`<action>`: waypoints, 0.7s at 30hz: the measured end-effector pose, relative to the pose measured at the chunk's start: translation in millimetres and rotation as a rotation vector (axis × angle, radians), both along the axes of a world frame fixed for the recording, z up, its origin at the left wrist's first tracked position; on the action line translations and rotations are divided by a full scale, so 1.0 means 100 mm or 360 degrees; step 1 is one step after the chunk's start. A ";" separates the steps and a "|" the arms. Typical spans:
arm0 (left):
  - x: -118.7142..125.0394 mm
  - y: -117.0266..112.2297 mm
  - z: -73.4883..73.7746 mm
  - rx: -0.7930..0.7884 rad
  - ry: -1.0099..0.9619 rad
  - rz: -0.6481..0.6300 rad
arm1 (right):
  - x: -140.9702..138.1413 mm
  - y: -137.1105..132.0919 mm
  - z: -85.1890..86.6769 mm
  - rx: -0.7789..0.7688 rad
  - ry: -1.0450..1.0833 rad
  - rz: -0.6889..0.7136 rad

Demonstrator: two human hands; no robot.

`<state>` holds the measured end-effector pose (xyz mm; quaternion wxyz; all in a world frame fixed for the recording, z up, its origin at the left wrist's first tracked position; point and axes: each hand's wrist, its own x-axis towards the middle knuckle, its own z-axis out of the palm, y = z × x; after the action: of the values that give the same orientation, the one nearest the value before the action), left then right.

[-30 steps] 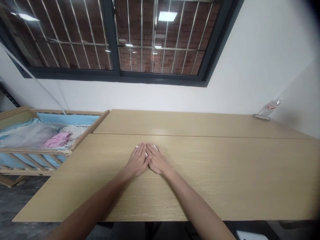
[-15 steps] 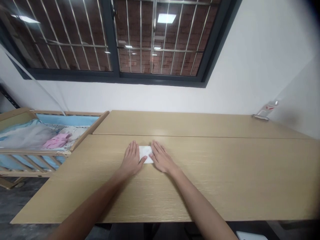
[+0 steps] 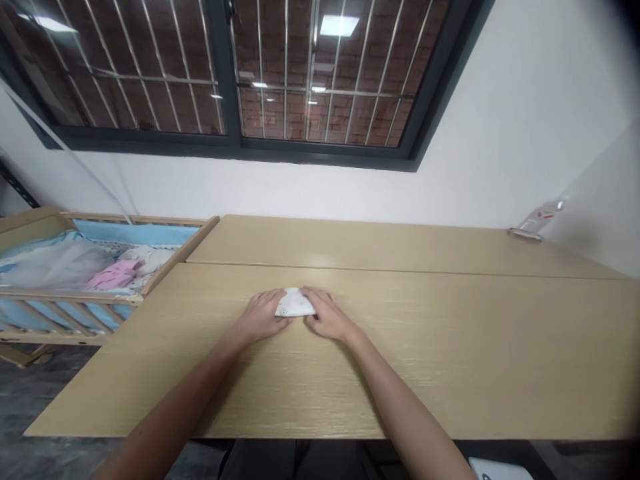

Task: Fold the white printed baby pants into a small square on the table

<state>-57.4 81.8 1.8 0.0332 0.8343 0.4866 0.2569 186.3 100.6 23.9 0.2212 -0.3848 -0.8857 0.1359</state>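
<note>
A small folded white cloth [image 3: 295,303] with faint markings is at the middle of the wooden table [image 3: 450,353]. My left hand [image 3: 263,315] grips its left side, fingers over the top and thumb at the near edge. On the opposite side, my right hand [image 3: 325,313] holds it the same way, thumb tucked by the near right corner. The near edge of the cloth looks slightly raised off the tabletop. Parts of both its sides are hidden under my fingers.
A wooden crib [image 3: 70,299] with blue lining and a pink cloth [image 3: 116,274] stands at the left. A clear plastic package [image 3: 537,220] leans in the far right corner. Beyond the table are a white wall and a barred window [image 3: 320,153]. A white device [image 3: 500,469] shows below the near edge.
My hands lay flat on the cloth before; now their fingers curl around its sides and the thumbs have moved to its near edge. The view has shifted slightly.
</note>
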 end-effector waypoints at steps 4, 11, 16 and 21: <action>0.00 0.01 0.01 0.0048 -0.0037 -0.0015 | 0.02 0.14 -0.15 0.0091 0.0222 -0.0065; 0.03 -0.02 0.19 0.0014 -0.0294 0.0098 | -0.03 0.18 -0.10 -0.0086 0.0835 -0.0218; 0.09 -0.09 0.29 -0.0569 -0.1104 0.0087 | -0.13 0.09 0.03 -0.0701 0.1533 -0.0487; 0.10 -0.16 0.28 -0.0849 -0.1025 0.0049 | -0.15 0.06 0.06 -0.0962 0.1696 -0.0732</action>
<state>-47.8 66.2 30.1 0.3947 0.6662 0.5133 0.3701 171.5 106.8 30.0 0.5354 -0.4897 -0.4727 0.5001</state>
